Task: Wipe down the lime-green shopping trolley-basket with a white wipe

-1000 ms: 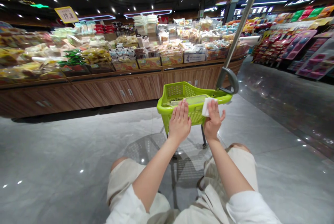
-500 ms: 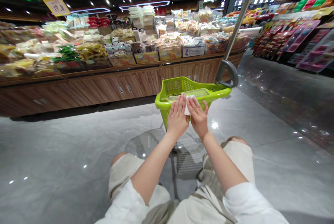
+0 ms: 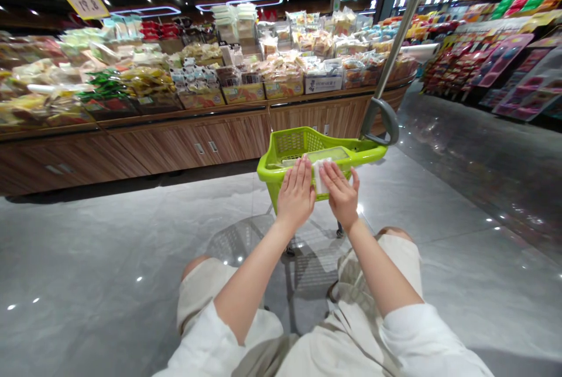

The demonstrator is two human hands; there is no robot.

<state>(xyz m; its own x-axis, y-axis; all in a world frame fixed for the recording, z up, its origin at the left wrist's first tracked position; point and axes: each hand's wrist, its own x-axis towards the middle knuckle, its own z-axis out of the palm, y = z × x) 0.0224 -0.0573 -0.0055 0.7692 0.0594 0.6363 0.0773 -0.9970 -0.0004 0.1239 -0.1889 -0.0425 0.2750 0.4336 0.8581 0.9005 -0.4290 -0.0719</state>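
**Only light fingertip contact on a folded white paper tissue (image 3: 322, 177)**

In the head view, the person's left hand (image 3: 296, 194) stands upright, its fingers (image 3: 297, 171) straight and pressed together, just beside the tissue. The right hand (image 3: 341, 194) tilts over the tissue with its fingers slightly spread and their tips on it; whether they pinch it, I cannot tell. The tissue sits between the hands, above the near rim of a lime-green plastic shopping basket (image 3: 290, 148) on a wheeled metal frame. A flat, clear plastic tray (image 3: 329, 155) lies inside the basket. With so light a hold, a slip of the right fingers could drop the tissue into the basket or onto the polished grey tile floor (image 3: 132, 236). A knock against the basket could also roll the frame away from the hands. Beyond, a long wooden display counter (image 3: 188, 146) carries packaged snacks (image 3: 281, 72).
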